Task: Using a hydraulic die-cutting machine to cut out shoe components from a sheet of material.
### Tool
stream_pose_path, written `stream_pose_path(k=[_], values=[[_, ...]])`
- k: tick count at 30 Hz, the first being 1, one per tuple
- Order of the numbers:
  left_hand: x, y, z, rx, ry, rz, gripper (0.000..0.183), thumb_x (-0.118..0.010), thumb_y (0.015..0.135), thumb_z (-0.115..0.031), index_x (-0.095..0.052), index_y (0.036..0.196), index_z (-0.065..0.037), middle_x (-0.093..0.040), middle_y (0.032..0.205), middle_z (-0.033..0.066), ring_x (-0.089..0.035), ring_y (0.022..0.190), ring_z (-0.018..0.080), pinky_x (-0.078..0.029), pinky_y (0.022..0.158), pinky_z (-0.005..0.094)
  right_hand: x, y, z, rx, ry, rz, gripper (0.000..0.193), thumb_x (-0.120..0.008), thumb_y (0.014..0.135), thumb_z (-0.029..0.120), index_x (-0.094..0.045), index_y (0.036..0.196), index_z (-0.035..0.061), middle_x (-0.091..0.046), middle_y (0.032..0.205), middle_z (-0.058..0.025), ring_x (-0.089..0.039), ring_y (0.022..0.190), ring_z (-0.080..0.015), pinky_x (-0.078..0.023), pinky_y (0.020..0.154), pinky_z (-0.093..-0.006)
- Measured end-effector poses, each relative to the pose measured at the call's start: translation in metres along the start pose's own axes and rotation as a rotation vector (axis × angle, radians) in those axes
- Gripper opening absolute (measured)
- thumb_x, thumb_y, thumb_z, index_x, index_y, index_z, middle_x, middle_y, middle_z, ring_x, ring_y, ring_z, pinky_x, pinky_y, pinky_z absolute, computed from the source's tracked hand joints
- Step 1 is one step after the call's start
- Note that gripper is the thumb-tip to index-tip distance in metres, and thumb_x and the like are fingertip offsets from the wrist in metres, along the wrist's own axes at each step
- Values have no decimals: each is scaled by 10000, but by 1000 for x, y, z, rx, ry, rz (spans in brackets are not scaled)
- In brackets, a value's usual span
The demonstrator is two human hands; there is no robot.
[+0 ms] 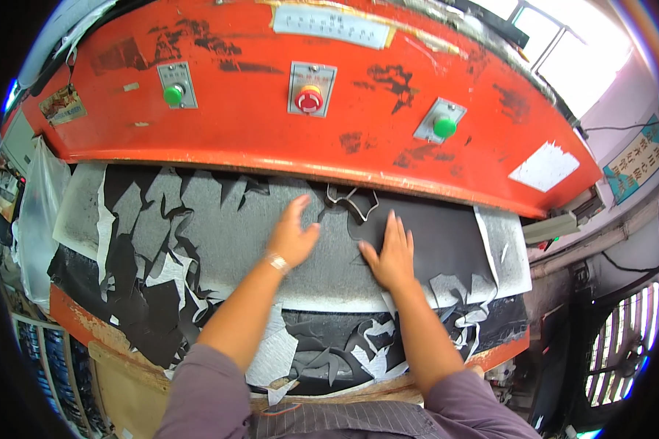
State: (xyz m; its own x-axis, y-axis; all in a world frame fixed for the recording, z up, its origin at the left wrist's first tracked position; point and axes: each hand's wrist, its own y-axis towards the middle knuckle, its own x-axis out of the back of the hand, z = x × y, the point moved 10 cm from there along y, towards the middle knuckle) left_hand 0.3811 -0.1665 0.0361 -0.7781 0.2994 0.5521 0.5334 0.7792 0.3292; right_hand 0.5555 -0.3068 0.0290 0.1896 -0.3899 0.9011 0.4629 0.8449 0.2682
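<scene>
Below the broad red metal panel (234, 132) | your left hand (293, 238), right hand (393, 260) spread wide, empty | likely steadying smooth black sheet (447, 238) near wavy silver metal die (359, 214)

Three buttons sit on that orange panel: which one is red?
The middle one: the red button sits between the left green button and the right green button, the only one that isn't green.

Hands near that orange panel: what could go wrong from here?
1. The left hand and right hand are near the orange panel; if it dropped, fingers might be pinched.
2. The metal outline lies close to the right fingertips; its thin edges could nick them.
3. Loose scraps might snag a sleeve.
</scene>
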Motion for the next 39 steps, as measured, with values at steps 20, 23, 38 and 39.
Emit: stream_pose_path(k=[20, 23, 38, 39], values=[[249, -76, -45, 38, 34, -178, 245, -648, 891, -230, -581, 741, -49, -530, 690, 77, -531, 646, 187, -429, 610, 320, 170, -62, 61, 47, 443, -188, 191, -664, 872, 176, -546, 875, 26, -568, 672, -96, -535, 602, -161, -454, 582, -310], [181, -158, -25, 96, 231, 100, 473, -735, 775, -348, -605, 1100, -29, -607, 1091, 179, -566, 1037, 339, -463, 895, 412, 97, -170, 82, 121, 347, 452, 351, -716, 816, 358, -657, 913, 25, -641, 812, -176, -632, 766, -333, -508, 677, -403], [86, -234, -84, 311, 332, 279, 1024, -748, 726, -30, -120, 1512, -218, -494, 1161, 217, -550, 1025, 440, -463, 889, 479, 99, -294, 99, 445, 49, 384, 436, -796, 625, 386, -673, 869, 46, -598, 817, -103, -596, 821, -276, -498, 696, -363], [87, -236, -95, 254, 284, 251, 999, -730, 728, -13, -134, 1512, -178, -478, 1226, 231, -551, 1046, 430, -460, 906, 465, 98, -296, 98, 481, 49, 402, 455, -786, 636, 421, -684, 883, 53, -608, 819, -102, -602, 815, -282, -501, 691, -370]])
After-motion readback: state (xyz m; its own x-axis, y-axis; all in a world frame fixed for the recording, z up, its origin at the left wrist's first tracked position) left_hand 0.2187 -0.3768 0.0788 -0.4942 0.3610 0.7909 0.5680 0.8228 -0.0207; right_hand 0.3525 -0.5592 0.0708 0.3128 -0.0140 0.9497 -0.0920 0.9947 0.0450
